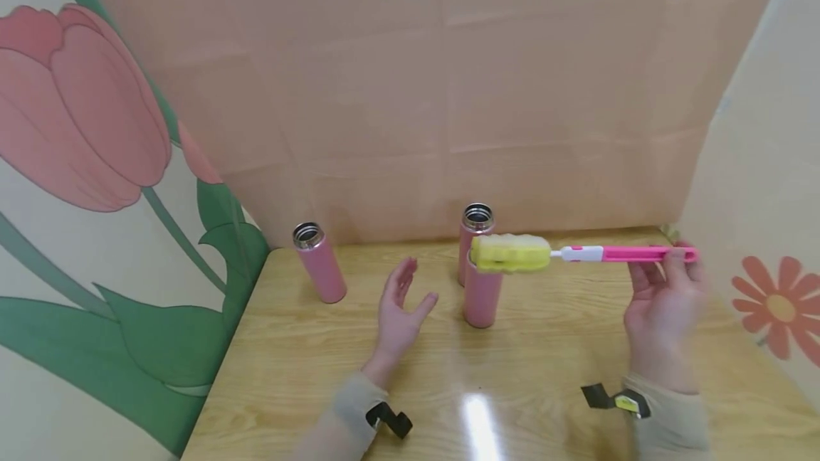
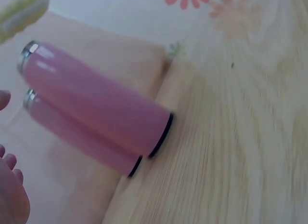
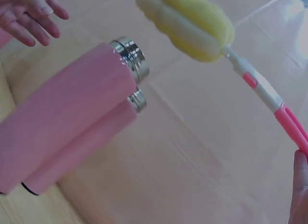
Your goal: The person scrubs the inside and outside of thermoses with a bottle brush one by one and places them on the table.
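My right hand (image 1: 663,304) pinches the pink end of a bottle brush (image 1: 631,254), held level in the air. Its yellow and white sponge head (image 3: 187,24) points left and, in the head view, overlaps the mouth of the nearer pink bottle (image 1: 482,301); the right wrist view has it above and apart from that bottle. Just behind stands a second pink bottle (image 1: 468,233), its steel mouth uncapped. Left of the nearer bottle, my left hand (image 1: 398,311) hovers with fingers extended and thumb apart, touching nothing.
A third open pink bottle (image 1: 323,269) stands at the back left of the wooden table (image 1: 269,390). Behind the table hangs a creased pinkish sheet (image 1: 384,91). Walls with painted flowers flank both sides, a tulip (image 1: 96,105) on the left.
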Motion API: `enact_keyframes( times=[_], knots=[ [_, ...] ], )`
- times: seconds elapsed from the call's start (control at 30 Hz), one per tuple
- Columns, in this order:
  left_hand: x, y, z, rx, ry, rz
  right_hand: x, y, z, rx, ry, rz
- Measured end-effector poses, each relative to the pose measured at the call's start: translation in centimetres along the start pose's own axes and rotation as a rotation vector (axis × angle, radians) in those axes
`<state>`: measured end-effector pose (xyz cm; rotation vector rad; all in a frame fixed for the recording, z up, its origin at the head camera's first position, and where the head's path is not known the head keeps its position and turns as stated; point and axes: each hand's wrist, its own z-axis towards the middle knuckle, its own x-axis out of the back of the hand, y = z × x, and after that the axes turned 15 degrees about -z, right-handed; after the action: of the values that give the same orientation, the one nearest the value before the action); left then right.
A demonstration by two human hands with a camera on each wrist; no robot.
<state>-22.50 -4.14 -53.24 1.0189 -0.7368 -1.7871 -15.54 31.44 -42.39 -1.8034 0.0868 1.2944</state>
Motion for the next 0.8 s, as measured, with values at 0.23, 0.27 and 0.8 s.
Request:
enact_keyframes(
  times=[0.23, 0.27, 0.8],
  knots=[
    [-4.3, -1.3, 0.6, 0.183, -0.049, 0.011, -2.8, -2.3, 0.3, 0.266, 0.039, -0.094],
    [-4.6, -1.5, 0.7, 0.207, -0.05, 0.018, -3.3, -2.5, 0.2, 0.301, 0.036, -0.102],
    [-7.1, -4.1, 1.9, 0.258, -0.118, 0.132, -9.5, -3.8, -2.4, 0.719, -0.394, -0.521]
  ],
)
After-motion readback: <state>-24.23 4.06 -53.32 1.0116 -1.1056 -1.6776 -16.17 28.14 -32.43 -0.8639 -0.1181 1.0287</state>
